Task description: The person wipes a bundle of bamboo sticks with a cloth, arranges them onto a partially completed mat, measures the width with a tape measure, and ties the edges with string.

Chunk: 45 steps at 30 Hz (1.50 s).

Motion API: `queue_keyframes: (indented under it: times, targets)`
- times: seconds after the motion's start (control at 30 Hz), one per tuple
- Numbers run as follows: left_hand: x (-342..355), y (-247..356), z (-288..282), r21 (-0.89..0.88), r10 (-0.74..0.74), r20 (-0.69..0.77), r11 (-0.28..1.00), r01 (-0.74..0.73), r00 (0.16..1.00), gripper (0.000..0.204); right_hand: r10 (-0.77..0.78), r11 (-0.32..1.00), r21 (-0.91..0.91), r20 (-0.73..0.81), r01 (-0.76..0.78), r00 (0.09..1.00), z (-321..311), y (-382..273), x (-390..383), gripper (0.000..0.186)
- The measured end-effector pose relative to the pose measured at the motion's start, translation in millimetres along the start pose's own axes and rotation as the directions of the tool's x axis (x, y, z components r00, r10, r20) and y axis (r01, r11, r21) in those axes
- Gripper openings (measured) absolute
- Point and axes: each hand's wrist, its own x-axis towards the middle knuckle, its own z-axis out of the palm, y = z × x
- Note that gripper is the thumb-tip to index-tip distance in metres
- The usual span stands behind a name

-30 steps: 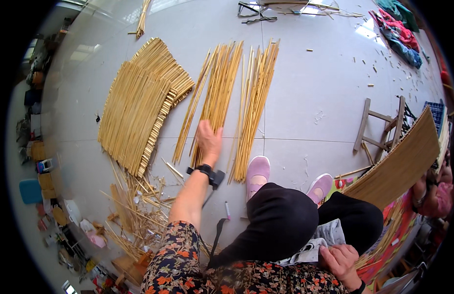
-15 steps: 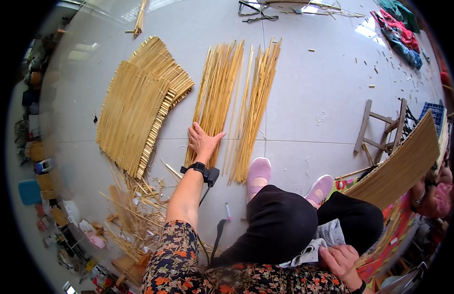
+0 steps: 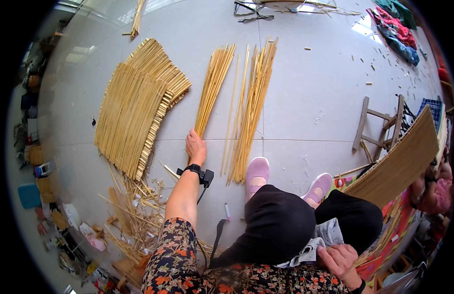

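1. Since the earlier frames, the left hand (image 3: 196, 147) has gone from spread over a wide fan of sticks to closed around them, and the fan is now a narrow bundle (image 3: 214, 85).
2. At far left, two overlapping stick panels (image 3: 131, 117) lie on the tiled floor (image 3: 305, 117), with loose scraps (image 3: 134, 210) below them.
3. Next comes the gripped bundle, its lower part in the left hand's curled fingers, its upper end flaring slightly.
4. Just right of it, apart, lies a second group of sticks (image 3: 257, 103), untouched.
5. A pink shoe (image 3: 257, 174) stands near that group's lower end.
6. The right hand (image 3: 340, 259) rests at the lap, touching a grey cloth (image 3: 329, 233); I cannot tell whether it grips it.
7. At right, a wooden frame (image 3: 366, 125) stands beside a large tan panel (image 3: 401, 161).
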Motion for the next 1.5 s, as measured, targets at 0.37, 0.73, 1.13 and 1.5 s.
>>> queue_keyframes:
  times: [0.37,0.73,1.13,1.5]
  targets:
    - [-12,-24,-40,-0.351,0.072,0.155,0.936,-0.013,0.985,0.031,0.000,0.997,-0.076,0.040,0.003,0.999,2,-6,-20,0.032]
    - [-145,2,-217,-0.835,0.478,0.534,0.169,0.523,0.698,0.032,0.034,0.991,-0.129,0.093,-0.022,0.995,8,-32,-48,0.015]
    - [-295,52,-334,-0.862,0.640,0.498,0.288,0.418,0.586,0.029,0.574,0.294,0.886,-0.463,0.358,0.675,-121,-65,26,0.023]
    - [-354,123,-351,-0.872,0.754,0.489,0.417,0.255,0.439,0.035,-0.015,0.890,0.356,-0.601,0.285,0.799,-160,-91,38,0.023]
